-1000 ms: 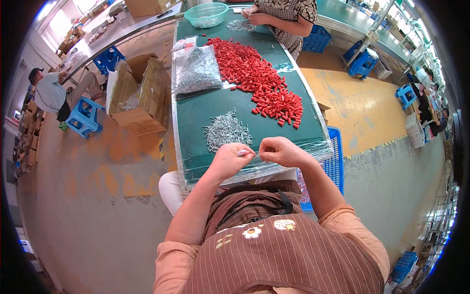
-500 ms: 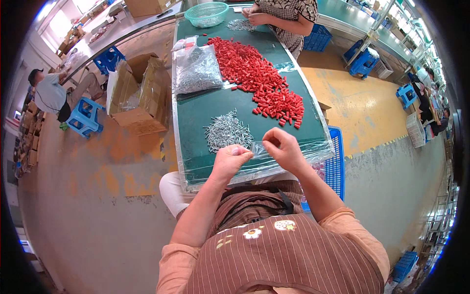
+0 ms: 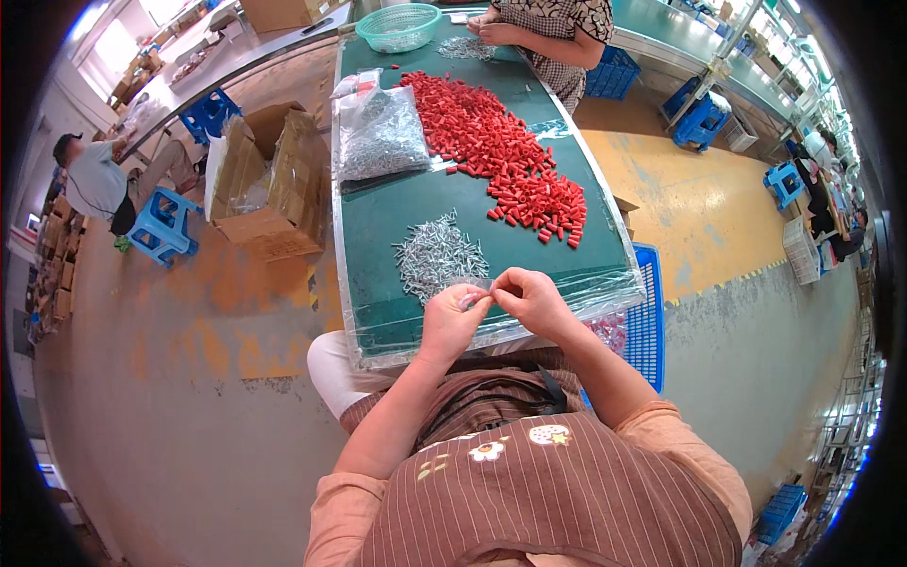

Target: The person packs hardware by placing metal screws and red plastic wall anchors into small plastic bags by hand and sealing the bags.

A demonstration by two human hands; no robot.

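Observation:
My left hand and my right hand meet at the near end of the green table, fingertips together. Both pinch a small clear plastic bag, mostly hidden by the fingers; I cannot tell whether anything is inside. Just beyond my left hand lies a heap of silver screws. Farther off, short red plastic tubes spread in a long pile. Left of them rests a large clear bag filled with small metal pieces.
A mint-green basket stands at the table's far end, near a co-worker handling small metal pieces. An open cardboard box is left of the table. A blue crate sits by its right edge, below table height.
My right hand has come down and left, so its fingertips now meet those of my left hand. The bag, stretched between them before, is now mostly covered.

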